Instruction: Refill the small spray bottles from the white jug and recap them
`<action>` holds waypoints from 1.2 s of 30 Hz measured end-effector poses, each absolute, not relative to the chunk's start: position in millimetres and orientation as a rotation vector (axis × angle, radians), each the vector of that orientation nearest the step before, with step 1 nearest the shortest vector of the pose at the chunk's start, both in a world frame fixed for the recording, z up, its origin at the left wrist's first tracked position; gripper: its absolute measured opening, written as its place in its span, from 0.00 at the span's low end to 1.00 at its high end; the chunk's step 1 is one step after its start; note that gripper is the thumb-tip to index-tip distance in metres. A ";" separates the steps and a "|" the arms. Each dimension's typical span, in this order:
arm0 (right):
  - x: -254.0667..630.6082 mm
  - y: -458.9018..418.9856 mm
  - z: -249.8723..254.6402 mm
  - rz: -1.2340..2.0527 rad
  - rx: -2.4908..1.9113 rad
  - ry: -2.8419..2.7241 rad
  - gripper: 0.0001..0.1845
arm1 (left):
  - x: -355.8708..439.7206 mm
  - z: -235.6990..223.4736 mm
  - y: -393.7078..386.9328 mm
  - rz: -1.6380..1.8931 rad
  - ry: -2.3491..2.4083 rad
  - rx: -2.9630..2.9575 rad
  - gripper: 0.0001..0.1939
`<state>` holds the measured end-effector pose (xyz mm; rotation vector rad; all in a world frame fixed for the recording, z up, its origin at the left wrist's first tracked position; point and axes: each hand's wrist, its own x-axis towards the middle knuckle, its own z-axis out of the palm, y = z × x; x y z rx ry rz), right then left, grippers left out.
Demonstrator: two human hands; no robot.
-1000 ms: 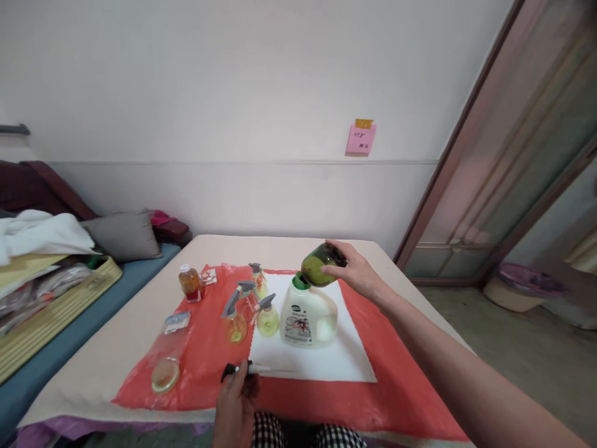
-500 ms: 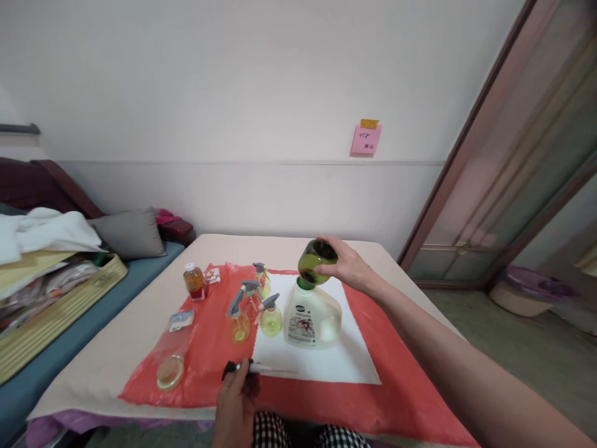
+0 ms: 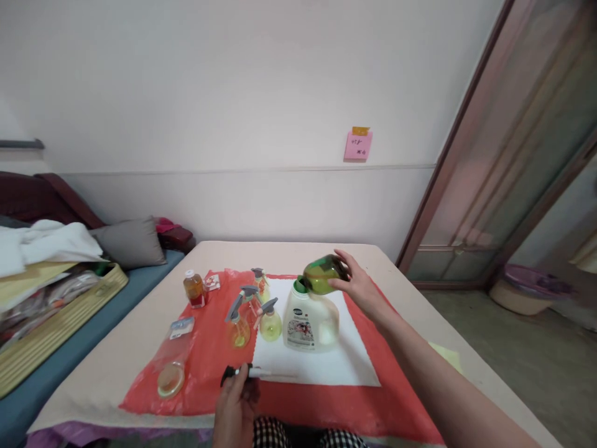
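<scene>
With the jug as the dial's centre and twelve towards the wall, the right hand [image 3: 358, 284], between one and two, grips a green bottle [image 3: 321, 275] tipped over, its lower end at the green mouth of the big pale jug [image 3: 311, 326]; whether the two touch is hard to tell. The left hand [image 3: 236, 401], near seven, pinches a pump [image 3: 252, 372] with a black head and white stem, its thin tube pointing towards three. The jug stands upright on a white sheet [image 3: 326, 374] laid over red plastic [image 3: 326, 404] on the surface [image 3: 237, 252]. Small spray bottles [image 3: 270, 326] cluster between nine and eleven, the nearest just beside the jug. Farther out, an amber bottle [image 3: 194, 290] stands between nine and ten, and a round lid-like piece [image 3: 171, 379] lies between eight and nine.
</scene>
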<state>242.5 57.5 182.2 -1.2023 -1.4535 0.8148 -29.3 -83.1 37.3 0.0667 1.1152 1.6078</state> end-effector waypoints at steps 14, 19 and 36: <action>247.6 -60.0 91.2 1.647 -0.870 -0.285 0.18 | 1.2 122.5 -64.5 1.835 0.939 0.257 0.02; 245.9 -84.2 105.8 1.541 -0.867 -0.517 0.22 | 3.5 137.3 -67.8 1.895 0.938 0.421 0.12; 184.7 -133.8 107.9 1.692 -0.869 -0.543 0.29 | 26.5 135.8 -103.6 1.488 0.875 0.633 0.24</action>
